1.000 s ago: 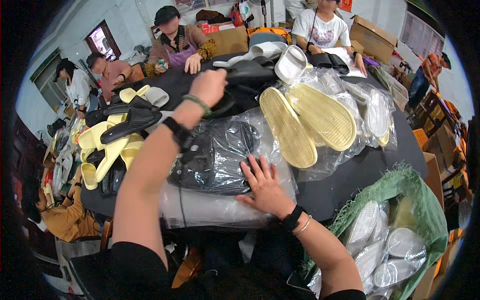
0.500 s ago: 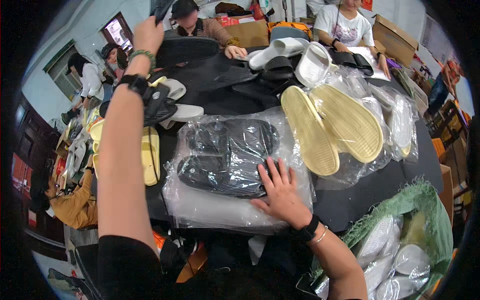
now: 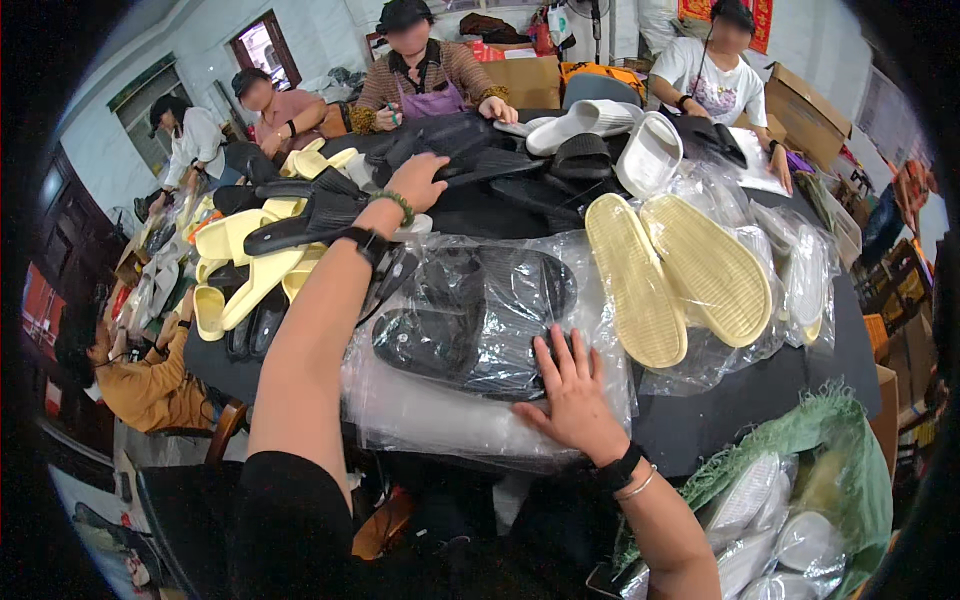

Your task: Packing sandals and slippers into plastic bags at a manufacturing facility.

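Note:
My right hand [image 3: 575, 400] lies flat, fingers spread, on a pair of black slippers [image 3: 440, 340] in a clear plastic bag. Beneath that pair is a stack of clear bags [image 3: 450, 425] at the table's near edge. My left arm stretches over the table, and my left hand [image 3: 415, 185] is open beside loose black slippers [image 3: 450, 140], its fingers apart; whether they touch a slipper I cannot tell. To the right of the bagged pair, two pale yellow slippers [image 3: 635, 280] rest soles up on clear plastic.
Yellow and black slippers [image 3: 265, 235] are piled at the left. White slippers [image 3: 650, 155] sit at the far right, near bagged white ones [image 3: 800, 265]. A green sack [image 3: 840, 430] of bagged slippers stands at the lower right. Several people work around the black table [image 3: 690, 430].
My left hand has come down from high at the upper left, where it held something black, to the far slippers, and its fingers have opened. My right hand stays on the bag.

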Action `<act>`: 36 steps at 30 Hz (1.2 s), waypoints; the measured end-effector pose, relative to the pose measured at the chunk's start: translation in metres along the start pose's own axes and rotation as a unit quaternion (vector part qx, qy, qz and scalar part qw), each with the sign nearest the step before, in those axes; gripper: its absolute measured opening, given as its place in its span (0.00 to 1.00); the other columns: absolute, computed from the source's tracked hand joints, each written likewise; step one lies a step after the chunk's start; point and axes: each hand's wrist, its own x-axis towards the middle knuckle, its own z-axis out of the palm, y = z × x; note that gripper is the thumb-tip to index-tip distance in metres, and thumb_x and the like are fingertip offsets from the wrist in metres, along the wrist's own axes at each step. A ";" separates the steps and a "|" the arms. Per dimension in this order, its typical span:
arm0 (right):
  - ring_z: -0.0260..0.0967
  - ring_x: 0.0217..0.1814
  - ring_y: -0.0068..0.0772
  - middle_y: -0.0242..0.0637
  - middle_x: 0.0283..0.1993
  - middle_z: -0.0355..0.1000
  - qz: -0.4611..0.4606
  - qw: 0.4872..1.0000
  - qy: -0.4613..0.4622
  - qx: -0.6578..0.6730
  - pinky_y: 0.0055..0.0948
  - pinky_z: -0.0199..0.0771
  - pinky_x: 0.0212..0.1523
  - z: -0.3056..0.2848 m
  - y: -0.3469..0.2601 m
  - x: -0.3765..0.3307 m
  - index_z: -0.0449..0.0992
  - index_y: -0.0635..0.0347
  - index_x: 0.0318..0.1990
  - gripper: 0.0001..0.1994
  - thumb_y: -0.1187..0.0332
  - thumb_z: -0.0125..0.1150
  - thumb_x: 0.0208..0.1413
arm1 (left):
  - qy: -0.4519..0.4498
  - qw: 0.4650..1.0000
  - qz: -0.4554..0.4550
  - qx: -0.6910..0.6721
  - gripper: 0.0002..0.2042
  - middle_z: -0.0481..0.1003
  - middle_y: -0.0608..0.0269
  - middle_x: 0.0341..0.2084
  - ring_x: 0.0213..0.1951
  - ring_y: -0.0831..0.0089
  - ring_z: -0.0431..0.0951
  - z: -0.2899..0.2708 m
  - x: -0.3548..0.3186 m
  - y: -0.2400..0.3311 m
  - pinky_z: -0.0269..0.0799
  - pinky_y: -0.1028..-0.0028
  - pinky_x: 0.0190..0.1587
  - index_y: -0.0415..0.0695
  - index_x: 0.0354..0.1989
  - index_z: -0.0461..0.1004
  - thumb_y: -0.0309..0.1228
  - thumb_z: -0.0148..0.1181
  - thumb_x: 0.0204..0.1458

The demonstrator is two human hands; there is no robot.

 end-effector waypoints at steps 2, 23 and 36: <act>0.38 0.75 0.62 0.54 0.74 0.43 0.002 1.000 -0.003 -0.004 0.61 0.40 0.69 0.000 -0.001 0.000 0.50 0.62 0.70 0.47 0.41 0.60 0.51 | 0.031 0.999 -0.036 -0.013 0.18 0.74 0.48 0.49 0.53 0.53 0.73 -0.011 -0.034 0.008 0.68 0.62 0.55 0.41 0.51 0.74 0.36 0.59 0.53; 0.40 0.75 0.60 0.46 0.74 0.44 0.035 0.996 -0.071 -0.029 0.64 0.45 0.67 -0.035 0.001 -0.004 0.53 0.48 0.70 0.45 0.55 0.70 0.44 | 0.015 0.793 -0.229 -0.564 0.09 0.75 0.67 0.27 0.24 0.78 0.76 -0.034 -0.239 0.003 0.67 0.80 0.23 0.41 0.41 0.72 0.30 0.61 0.55; 0.65 0.57 0.64 0.67 0.62 0.58 0.160 0.973 0.098 0.135 0.45 0.67 0.57 -0.011 0.036 0.002 0.50 0.70 0.66 0.40 0.73 0.67 0.47 | -0.110 0.801 -0.326 -0.489 0.30 0.76 0.58 0.29 0.26 0.71 0.79 -0.048 -0.190 0.011 0.70 0.75 0.25 0.40 0.43 0.72 0.59 0.58 0.51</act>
